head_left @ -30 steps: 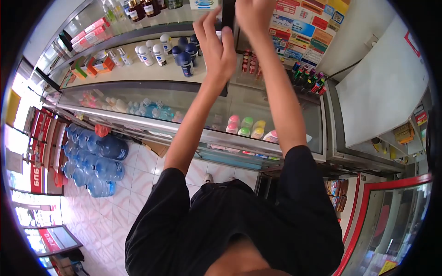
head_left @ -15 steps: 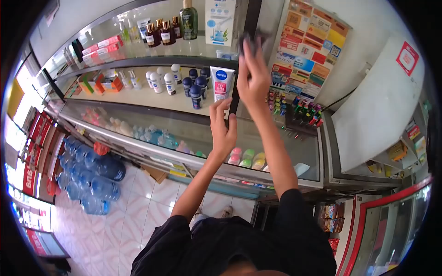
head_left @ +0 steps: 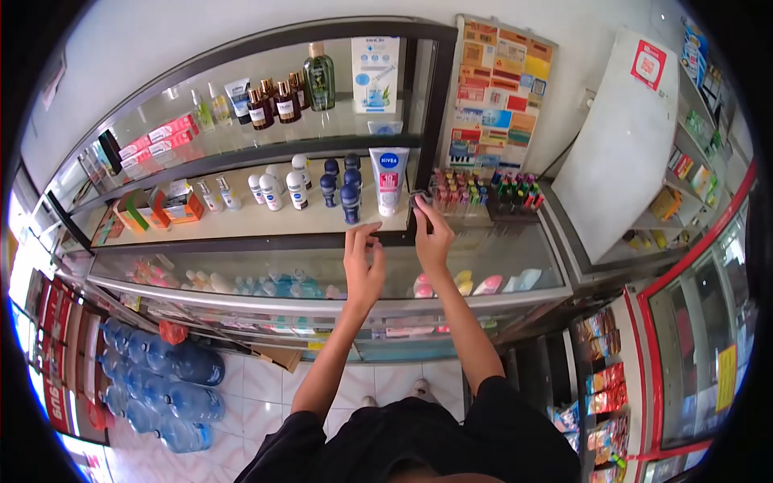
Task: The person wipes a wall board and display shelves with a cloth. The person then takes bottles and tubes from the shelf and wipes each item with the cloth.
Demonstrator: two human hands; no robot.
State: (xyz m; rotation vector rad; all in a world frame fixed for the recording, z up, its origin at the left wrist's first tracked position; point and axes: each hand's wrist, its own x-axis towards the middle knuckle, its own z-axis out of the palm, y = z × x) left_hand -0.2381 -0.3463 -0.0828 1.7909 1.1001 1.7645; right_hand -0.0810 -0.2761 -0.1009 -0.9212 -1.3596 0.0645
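My right hand (head_left: 433,235) pinches a small dark cloth (head_left: 420,197) against the dark post at the right end of the display shelf. Beside it, my left hand (head_left: 364,266) is raised over the lower glass counter (head_left: 241,262), its fingers apart and curled, holding nothing. Just above my left hand, a white Nivea tube (head_left: 389,181) stands upright on the lower shelf. Dark blue roll-on bottles (head_left: 350,201) stand to its left, and white roll-ons (head_left: 296,191) farther left. Small nail polish bottles (head_left: 460,191) are grouped right of the post.
The upper shelf holds brown bottles (head_left: 287,102), a green bottle (head_left: 320,76) and a white box (head_left: 376,72). Large blue water bottles (head_left: 173,362) stand on the floor at left. A white panel (head_left: 616,153) leans at right, above a red-framed glass case (head_left: 656,354).
Both hands have come down from higher up, my right hand moving down along the dark post with the cloth. The view has shifted, showing more of the shelves.
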